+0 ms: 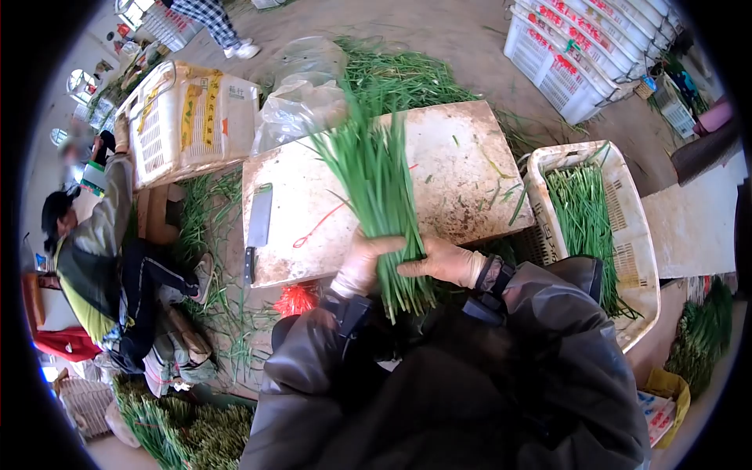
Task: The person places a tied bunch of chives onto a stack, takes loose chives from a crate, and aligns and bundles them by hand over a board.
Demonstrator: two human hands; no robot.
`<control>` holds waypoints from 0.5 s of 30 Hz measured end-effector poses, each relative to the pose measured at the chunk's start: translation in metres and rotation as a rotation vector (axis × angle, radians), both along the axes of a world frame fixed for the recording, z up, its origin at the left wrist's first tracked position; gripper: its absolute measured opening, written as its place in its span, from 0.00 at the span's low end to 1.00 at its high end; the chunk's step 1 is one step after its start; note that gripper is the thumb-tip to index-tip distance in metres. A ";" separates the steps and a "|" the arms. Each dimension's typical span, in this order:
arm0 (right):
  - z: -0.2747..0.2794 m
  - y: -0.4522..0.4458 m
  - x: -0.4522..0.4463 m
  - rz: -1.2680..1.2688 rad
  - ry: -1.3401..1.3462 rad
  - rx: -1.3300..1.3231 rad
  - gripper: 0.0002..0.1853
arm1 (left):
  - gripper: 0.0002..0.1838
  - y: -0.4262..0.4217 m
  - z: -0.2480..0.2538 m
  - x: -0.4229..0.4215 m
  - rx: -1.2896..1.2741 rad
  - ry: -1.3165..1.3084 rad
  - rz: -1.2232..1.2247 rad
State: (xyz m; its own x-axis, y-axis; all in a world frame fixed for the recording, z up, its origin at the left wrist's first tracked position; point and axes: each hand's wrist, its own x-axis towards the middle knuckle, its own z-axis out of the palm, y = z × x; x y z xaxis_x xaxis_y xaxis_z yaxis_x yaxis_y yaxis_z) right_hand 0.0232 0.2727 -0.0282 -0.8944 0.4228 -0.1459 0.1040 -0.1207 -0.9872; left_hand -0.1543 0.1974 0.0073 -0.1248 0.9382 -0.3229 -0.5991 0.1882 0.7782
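Observation:
A thick bunch of long green chives (372,180) stands nearly upright between my hands, its leafy tops blurred and its pale cut ends pointing down toward my lap. My left hand (362,261) is wrapped round its lower part from the left. From the right, my right hand (442,262) grips the same stems just above the cut ends. Both hands are held over the near edge of a white, dirt-stained board (454,192). A cleaver (260,219) with a dark handle lies at the board's left edge, and a thin red tie (317,225) rests near the middle.
To my right is a white crate (630,235) holding chives. Red ties (296,299) hang below the board. Loose chives (399,74) and plastic bags (301,110) lie beyond it. At left, a person (94,266) sits beside a taped crate (196,117). Stacked crates (564,70) stand back right.

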 end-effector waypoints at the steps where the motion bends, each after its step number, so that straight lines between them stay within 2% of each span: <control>1: 0.001 0.003 -0.003 0.024 -0.011 -0.080 0.31 | 0.28 0.001 0.000 0.001 -0.033 0.021 -0.002; 2: 0.001 0.001 -0.006 -0.046 -0.002 -0.065 0.29 | 0.28 0.002 -0.001 0.001 -0.043 0.026 0.018; 6: 0.001 0.013 -0.017 0.029 -0.091 0.001 0.27 | 0.26 0.008 -0.012 -0.012 -0.027 0.040 0.069; 9: -0.007 0.021 -0.036 -0.017 -0.042 0.149 0.27 | 0.25 0.015 -0.018 -0.026 -0.004 0.100 0.127; 10: -0.006 0.025 -0.043 -0.021 -0.052 0.162 0.29 | 0.24 0.016 -0.003 -0.026 0.003 0.039 0.146; 15: -0.004 0.043 -0.084 -0.061 -0.003 0.297 0.34 | 0.19 0.031 -0.005 -0.063 0.024 0.127 0.213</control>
